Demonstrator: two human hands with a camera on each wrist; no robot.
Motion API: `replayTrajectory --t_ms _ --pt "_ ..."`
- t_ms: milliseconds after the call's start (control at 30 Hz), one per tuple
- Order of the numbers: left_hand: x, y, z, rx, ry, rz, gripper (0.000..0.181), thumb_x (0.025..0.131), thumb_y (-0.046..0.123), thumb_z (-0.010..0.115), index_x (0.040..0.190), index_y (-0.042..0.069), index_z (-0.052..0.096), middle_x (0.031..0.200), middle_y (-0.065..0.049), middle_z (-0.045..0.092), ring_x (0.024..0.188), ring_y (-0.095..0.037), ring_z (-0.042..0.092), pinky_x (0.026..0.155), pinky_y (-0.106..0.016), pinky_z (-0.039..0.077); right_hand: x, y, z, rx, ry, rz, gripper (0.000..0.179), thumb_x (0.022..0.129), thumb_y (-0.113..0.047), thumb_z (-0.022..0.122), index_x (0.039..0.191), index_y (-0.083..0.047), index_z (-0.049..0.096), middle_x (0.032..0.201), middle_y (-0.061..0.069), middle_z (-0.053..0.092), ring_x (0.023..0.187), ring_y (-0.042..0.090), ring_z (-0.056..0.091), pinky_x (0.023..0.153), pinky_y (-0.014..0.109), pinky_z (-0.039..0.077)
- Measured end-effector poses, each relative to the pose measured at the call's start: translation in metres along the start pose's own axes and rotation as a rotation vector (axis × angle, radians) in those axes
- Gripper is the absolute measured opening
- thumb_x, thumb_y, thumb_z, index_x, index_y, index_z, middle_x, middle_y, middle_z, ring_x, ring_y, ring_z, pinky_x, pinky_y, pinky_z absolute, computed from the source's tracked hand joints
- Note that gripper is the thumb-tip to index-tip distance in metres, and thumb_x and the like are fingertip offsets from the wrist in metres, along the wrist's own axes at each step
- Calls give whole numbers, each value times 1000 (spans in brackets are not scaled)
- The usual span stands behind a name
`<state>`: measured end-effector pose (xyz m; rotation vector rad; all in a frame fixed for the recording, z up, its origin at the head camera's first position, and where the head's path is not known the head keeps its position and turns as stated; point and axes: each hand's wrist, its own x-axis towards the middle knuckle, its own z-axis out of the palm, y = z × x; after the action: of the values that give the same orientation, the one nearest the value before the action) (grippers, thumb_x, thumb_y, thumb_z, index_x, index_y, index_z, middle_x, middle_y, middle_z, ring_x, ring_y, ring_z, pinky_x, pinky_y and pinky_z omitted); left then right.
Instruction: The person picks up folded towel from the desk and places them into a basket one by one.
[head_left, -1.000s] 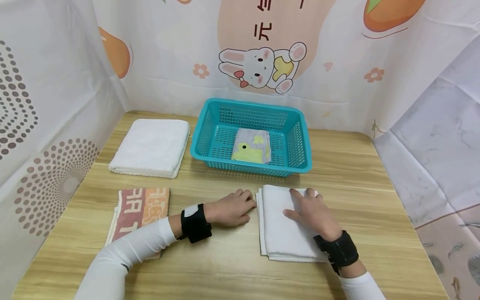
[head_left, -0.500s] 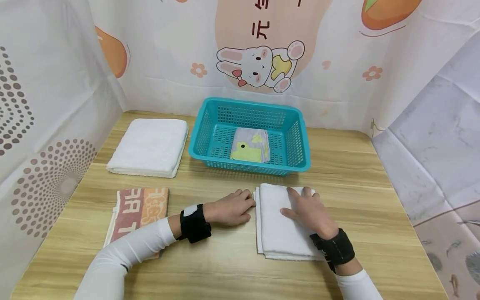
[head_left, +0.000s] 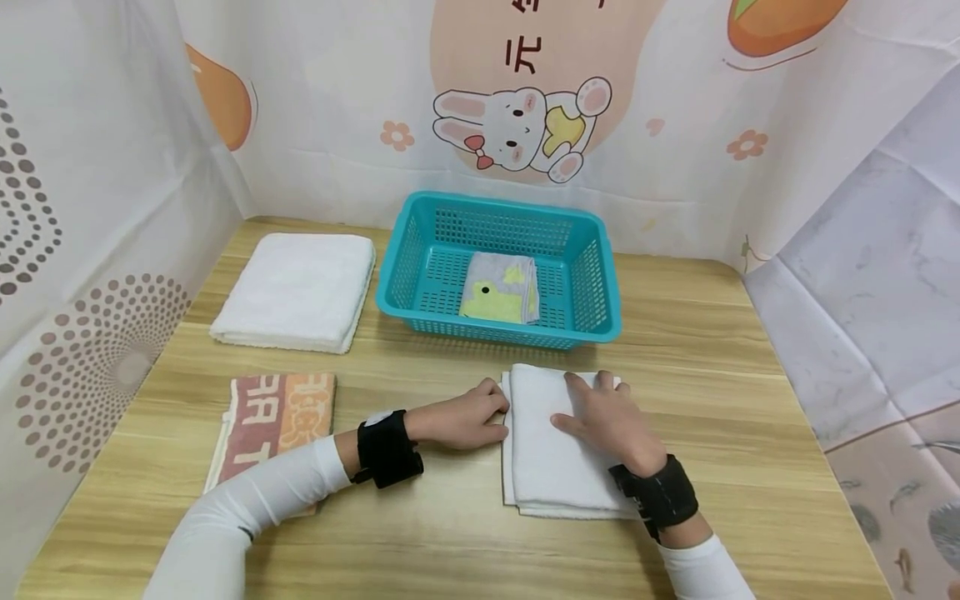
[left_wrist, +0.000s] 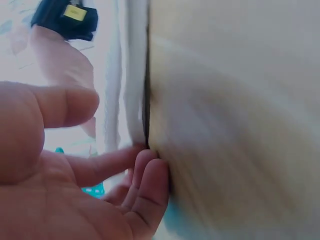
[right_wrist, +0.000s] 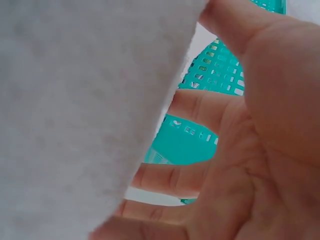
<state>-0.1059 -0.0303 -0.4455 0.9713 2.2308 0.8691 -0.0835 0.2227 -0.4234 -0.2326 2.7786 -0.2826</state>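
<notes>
A folded white towel lies on the table in front of the basket, right of centre. My right hand rests on its right part with thumb and fingers spread. In the right wrist view, white cloth covers the left side and the fingertips are hidden behind its edge. Beside the towel's left edge is my left hand, palm side turned toward it, fingertips right at the edge. In the left wrist view the thumb stands apart from the bent fingers, which meet the towel's layered side near the tabletop.
A teal plastic basket behind the towel holds a folded grey and yellow cloth. Another folded white towel lies back left. A red and orange patterned towel lies partly under the left forearm. Printed curtains border the table.
The white towel and my right hand on it have slid slightly left, up to the left fingertips. My left hand has stayed nearly in place.
</notes>
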Motion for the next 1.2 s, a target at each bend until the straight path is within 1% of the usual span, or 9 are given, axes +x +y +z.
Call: replayTrajectory --t_ms 133,233,400,533,633,733,867,1000,1200 --pt "1 1 2 -114 -3 -52 25 102 19 54 116 -2 58 115 -9 41 104 -17 43 85 -27 42 1 -3 -1 -10 -8 13 75 91 -49 68 149 -8 44 133 40 41 102 56 49 69 53 51" --pt "2 2 3 -171 -9 -76 26 102 20 55 116 -1 57 113 -8 41 106 -17 41 84 -26 41 1 -4 -1 -16 -6 13 75 91 -49 68 148 -7 44 132 41 41 102 56 49 69 53 51" --pt "3 8 5 -267 -27 -63 30 101 20 55 125 2 53 117 -8 46 111 -18 38 89 -27 40 2 -6 1 -16 4 7 74 91 -49 68 147 -6 45 130 41 42 100 55 49 66 51 51" --pt "3 15 10 -337 -29 -66 40 101 21 54 135 2 44 128 -10 43 116 -19 36 96 -30 37 3 -10 2 -11 7 3 74 91 -49 68 147 -7 45 130 40 42 100 54 49 64 50 51" --pt "2 19 13 -378 -26 -95 56 102 24 53 147 0 31 142 -16 36 128 -20 33 105 -32 35 4 -12 2 -10 12 1 73 91 -48 68 147 -8 45 130 38 42 100 53 49 64 50 51" --pt "2 22 15 -430 -18 -118 66 102 24 54 152 -2 21 149 -20 29 135 -21 31 109 -34 32 5 -13 3 -8 18 1 73 91 -48 68 148 -8 45 129 38 43 99 53 49 63 50 51" --pt "4 24 18 -534 15 -128 61 100 19 56 148 -3 26 140 -18 38 126 -19 42 102 -32 39 5 -13 3 -11 30 -9 72 91 -47 68 147 -7 45 129 38 43 97 52 49 63 50 50" --pt "8 28 22 -665 53 -153 53 97 13 59 140 -3 32 130 -13 44 114 -17 48 93 -29 43 4 -14 3 -12 42 -18 72 91 -46 69 146 -7 46 127 38 44 96 52 49 63 51 50" --pt "12 33 28 -923 104 -144 54 90 -1 57 137 -6 32 120 -18 49 105 -20 54 87 -31 50 3 -13 5 4 60 -21 69 90 -43 69 145 -7 48 128 39 44 97 55 49 65 54 50"
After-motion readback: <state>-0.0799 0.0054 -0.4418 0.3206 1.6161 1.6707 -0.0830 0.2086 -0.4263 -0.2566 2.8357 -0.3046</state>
